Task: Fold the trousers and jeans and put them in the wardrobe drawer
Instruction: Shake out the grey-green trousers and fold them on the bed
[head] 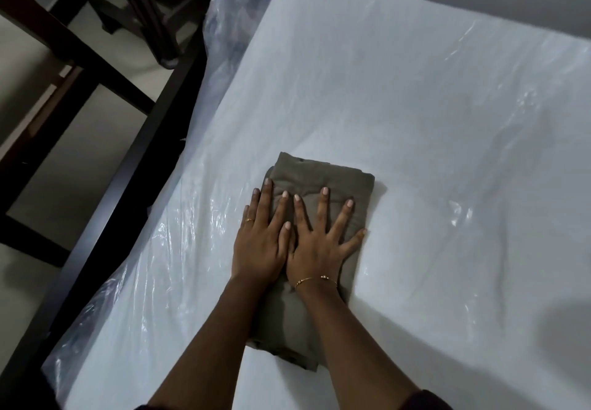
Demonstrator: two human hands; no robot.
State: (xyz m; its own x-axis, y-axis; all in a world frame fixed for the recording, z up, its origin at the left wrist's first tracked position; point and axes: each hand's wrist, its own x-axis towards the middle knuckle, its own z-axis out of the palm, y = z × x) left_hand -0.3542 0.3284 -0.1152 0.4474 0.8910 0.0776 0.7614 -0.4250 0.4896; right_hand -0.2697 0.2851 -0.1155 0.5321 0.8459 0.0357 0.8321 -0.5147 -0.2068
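Note:
A pair of olive-brown trousers (315, 176) lies folded into a thick rectangle on a mattress wrapped in clear plastic (415, 106). Both hands rest flat on top of the bundle, side by side, fingers spread. My left hand (262, 237) presses the left half and wears a ring. My right hand (319, 240), with a thin gold bracelet at the wrist, covers the right half, little finger reaching the bundle's right edge. Neither hand grips the cloth. My forearms hide the near part of the trousers. No wardrobe drawer is in view.
A dark wooden bed frame (134, 166) runs along the mattress's left edge. Beyond it stand dark wooden furniture legs (83, 51) on a pale floor. Loose plastic wrap bunches at the far left corner (230, 19). A grey wall lies behind the bed.

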